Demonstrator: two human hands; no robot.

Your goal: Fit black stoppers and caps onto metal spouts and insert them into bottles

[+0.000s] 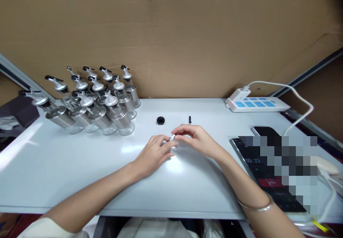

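Observation:
My left hand (155, 152) has its fingers closed round a small silver pour spout (172, 137), low over the table. From the other side my right hand (197, 139) pinches at the spout's top, where a bit of black shows; fingertips hide most of it. Just beyond my hands lie a round black cap-like ring (160, 120) and a small narrow black piece (190, 119), apart from each other. To the left stand several glass oil bottles (120, 118) with steel bands, silver pour spouts and mostly black flip levers.
At the back right sits a white power strip (257, 104) with a plugged-in charger (240, 94) and white cable. A tablet (268, 173) showing a timer and a dark phone (266, 131) lie at right. Cardboard (182, 41) walls the back of the white table (80, 166).

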